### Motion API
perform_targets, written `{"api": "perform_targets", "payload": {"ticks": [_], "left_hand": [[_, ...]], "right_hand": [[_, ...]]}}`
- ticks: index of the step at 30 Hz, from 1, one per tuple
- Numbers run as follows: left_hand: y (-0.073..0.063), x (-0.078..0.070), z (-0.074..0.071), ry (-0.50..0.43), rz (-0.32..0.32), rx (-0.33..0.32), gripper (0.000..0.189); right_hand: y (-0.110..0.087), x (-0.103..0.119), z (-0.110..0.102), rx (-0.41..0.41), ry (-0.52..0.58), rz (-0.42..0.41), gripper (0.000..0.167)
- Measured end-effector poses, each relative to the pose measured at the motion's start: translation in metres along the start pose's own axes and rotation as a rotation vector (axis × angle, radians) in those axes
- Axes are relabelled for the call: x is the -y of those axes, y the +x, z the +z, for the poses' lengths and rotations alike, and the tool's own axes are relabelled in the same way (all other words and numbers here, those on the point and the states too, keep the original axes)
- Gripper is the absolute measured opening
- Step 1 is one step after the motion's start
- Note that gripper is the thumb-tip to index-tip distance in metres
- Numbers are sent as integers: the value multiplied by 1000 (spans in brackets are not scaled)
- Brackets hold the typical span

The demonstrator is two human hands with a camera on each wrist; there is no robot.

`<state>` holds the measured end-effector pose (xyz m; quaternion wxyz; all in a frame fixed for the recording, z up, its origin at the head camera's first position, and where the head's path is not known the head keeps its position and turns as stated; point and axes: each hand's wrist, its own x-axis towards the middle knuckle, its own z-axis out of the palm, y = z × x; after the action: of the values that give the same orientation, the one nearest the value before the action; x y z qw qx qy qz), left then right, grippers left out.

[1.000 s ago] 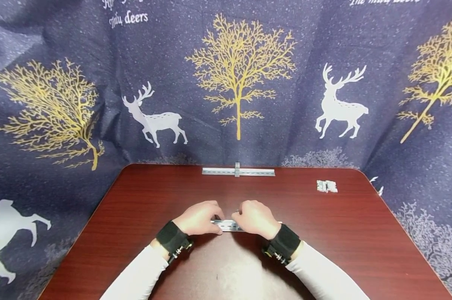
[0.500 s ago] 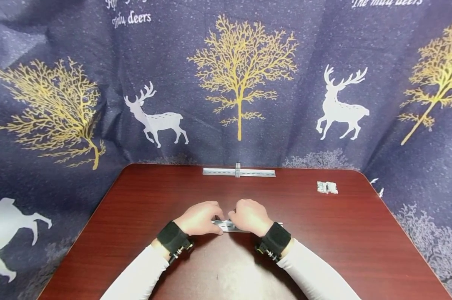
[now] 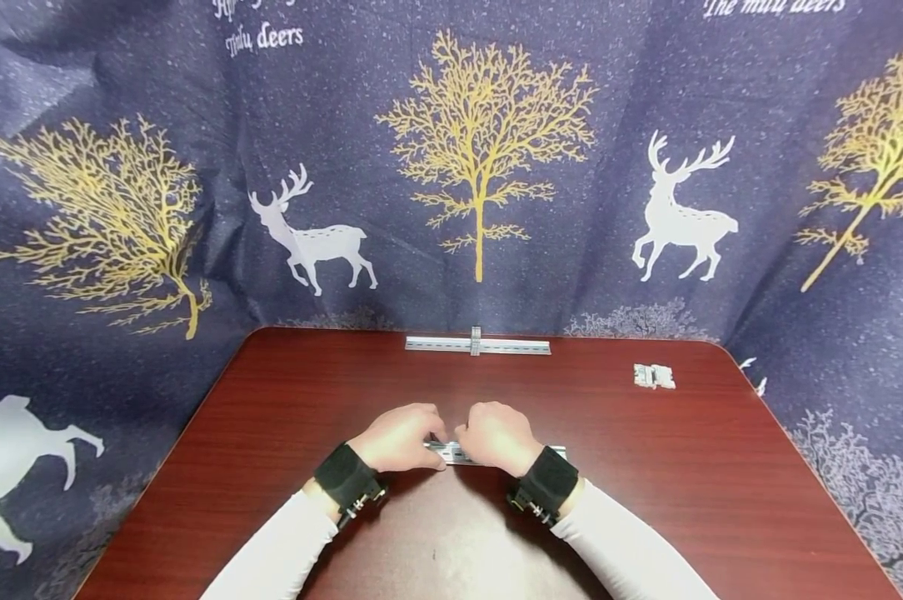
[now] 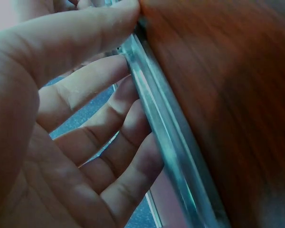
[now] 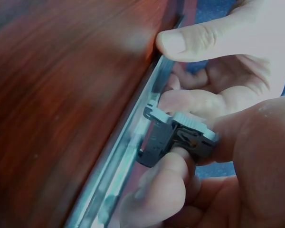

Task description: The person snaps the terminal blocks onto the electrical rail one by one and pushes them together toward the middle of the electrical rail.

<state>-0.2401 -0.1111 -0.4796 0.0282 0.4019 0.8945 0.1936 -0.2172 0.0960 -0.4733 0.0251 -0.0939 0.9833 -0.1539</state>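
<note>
Near the middle of the table, a slotted metal rail runs left to right, pinched by the left hand, thumb opposite fingers; just rightward, the right hand grips a small gray clip right at it (whether hooked on, I can't tell).

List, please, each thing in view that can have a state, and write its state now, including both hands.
Left grip: holding the near rail.
Right grip: pinching the grey block.
Near rail: held, partly covered by both hands.
Grey block: at the near rail; clipped on or not, cannot tell.
Far rail: lying on the table, far block across its middle.
White parts: lying together.
Cloth: hanging, creased.
</note>
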Motion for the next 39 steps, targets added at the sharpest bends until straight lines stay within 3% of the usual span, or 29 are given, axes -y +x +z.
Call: {"api": "perform_targets", "payload": {"ticks": [39], "left_hand": [[-2, -4, -3, -2, -57, -1, 18]], "right_hand": [[-15, 6, -3, 36, -4, -78, 43]]}}
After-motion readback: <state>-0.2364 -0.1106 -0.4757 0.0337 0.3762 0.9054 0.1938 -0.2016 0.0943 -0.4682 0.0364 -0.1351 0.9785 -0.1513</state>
